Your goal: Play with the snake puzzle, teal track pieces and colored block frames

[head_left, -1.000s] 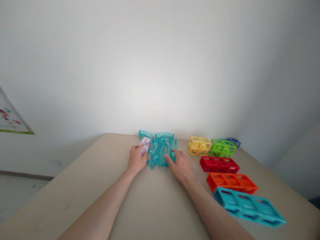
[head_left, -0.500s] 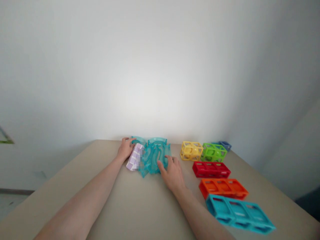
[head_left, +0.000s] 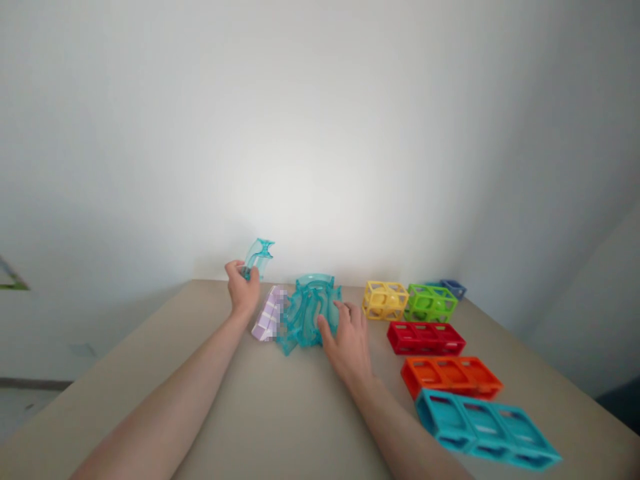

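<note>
Up off the table at the back left, my left hand [head_left: 243, 288] grips a curved piece of see-through teal track [head_left: 261, 254], which stands tilted above the fingers. A pile of similar teal track pieces [head_left: 311, 310] lies at the middle back of the table. At the pile's right edge rests my right hand [head_left: 350, 343], thumb and fingers apart; its fingertips are at the pieces, and I cannot tell whether they press on them. Beside the pile on the left lies a purple and white striped block-like thing [head_left: 267, 315], partly blurred out.
To the right stand open-framed blocks: yellow [head_left: 385, 301], green [head_left: 431, 304], red [head_left: 425, 339], orange [head_left: 451, 377] and light blue [head_left: 487, 429], with a dark blue one [head_left: 453, 289] behind. A white wall [head_left: 320, 167] closes off the table's [head_left: 280, 413] back edge.
My left hand has lifted the curved track piece from the back of the pile, up and to the left. My right hand has stayed nearly in place at the pile.
</note>
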Available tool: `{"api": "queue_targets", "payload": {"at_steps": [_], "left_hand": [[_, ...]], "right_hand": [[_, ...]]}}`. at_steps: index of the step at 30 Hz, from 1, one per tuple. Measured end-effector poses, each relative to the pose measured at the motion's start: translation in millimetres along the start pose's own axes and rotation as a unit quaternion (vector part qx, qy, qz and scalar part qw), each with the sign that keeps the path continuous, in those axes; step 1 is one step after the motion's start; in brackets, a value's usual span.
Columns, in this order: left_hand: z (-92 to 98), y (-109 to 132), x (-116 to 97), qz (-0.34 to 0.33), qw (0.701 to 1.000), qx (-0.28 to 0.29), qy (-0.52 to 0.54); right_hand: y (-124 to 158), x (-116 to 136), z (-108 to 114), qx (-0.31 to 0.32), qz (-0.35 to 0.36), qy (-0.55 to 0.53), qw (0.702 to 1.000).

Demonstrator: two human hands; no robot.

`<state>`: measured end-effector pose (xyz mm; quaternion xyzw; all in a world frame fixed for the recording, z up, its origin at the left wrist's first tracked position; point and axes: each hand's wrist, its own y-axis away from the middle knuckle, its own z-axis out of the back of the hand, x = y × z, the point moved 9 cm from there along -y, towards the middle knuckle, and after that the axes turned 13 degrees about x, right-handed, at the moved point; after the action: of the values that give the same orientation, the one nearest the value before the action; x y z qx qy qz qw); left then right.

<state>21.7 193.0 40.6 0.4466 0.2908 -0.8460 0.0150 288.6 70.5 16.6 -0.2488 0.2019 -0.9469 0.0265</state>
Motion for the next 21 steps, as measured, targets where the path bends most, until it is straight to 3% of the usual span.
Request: {"api": "queue_targets", "payload": {"at_steps": [1, 2, 4, 7, 8, 10, 14, 19, 21], "left_hand": [[-3.6, 2, -11, 0.001, 0.999, 0.019, 0.026], [-15.0, 5, -21, 0.016, 0.992, 0.074, 0.099], [-47.7, 23, -47, 0.052, 0.955, 0.225, 0.187], [-69.0, 62, -90, 0.038, 0.93, 0.311, 0.191], [-78.6, 77, -105, 0.019, 0.913, 0.365, 0.181], [-82.9, 98, -121, 0.001, 0.908, 0.394, 0.144], [-79.6, 111, -131, -0.009, 0.902, 0.421, 0.099], [-86.3, 114, -133, 0.03, 0.82, 0.532, 0.208], [-83.7, 106, -126, 0.07, 0.814, 0.536, 0.21]], "right_hand": [[1, 5, 6, -0.021, 0.022, 0.0, 1.0], [2, 11, 10, -0.036, 0.046, -0.004, 0.998], [4, 20, 16, -0.052, 0.085, -0.021, 0.995], [7, 25, 22, -0.061, 0.116, -0.052, 0.99], [8, 24, 22, -0.063, 0.122, -0.061, 0.989], [9, 23, 24, -0.071, 0.131, -0.076, 0.986], [13, 19, 28, -0.115, 0.144, -0.107, 0.977], [11, 16, 22, -0.102, 0.13, -0.18, 0.97], [8, 15, 18, -0.076, 0.121, -0.198, 0.97]]}}
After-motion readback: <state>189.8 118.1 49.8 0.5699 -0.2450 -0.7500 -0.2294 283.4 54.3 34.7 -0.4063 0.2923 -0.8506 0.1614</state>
